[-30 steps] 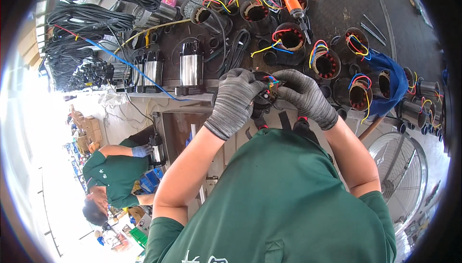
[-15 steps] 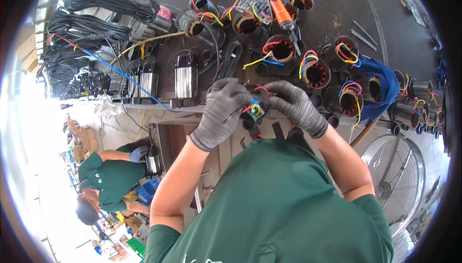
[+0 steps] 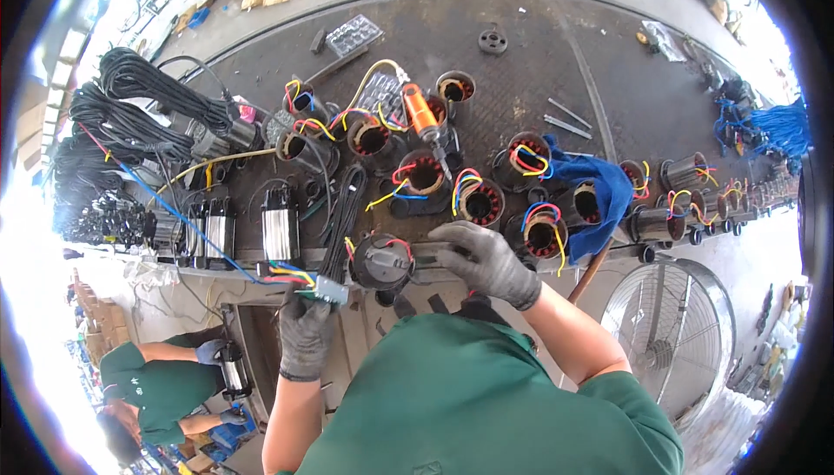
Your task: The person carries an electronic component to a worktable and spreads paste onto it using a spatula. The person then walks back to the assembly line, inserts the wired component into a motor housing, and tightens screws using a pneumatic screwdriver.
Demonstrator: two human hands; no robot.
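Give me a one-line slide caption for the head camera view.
Gloved left hand holds a small grey connector block with coloured wires; gloved right hand rests beside a black motor stator at the workbench edge.

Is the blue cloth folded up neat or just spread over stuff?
Spread out, not folded. The blue cloth lies rumpled and draped over a motor coil on the bench, hanging down one side.

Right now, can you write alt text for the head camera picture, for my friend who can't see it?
A person in a green shirt works at a dark bench: the gloved right hand rests beside a round black motor part, the gloved left hand holds a small grey connector with coloured wires.
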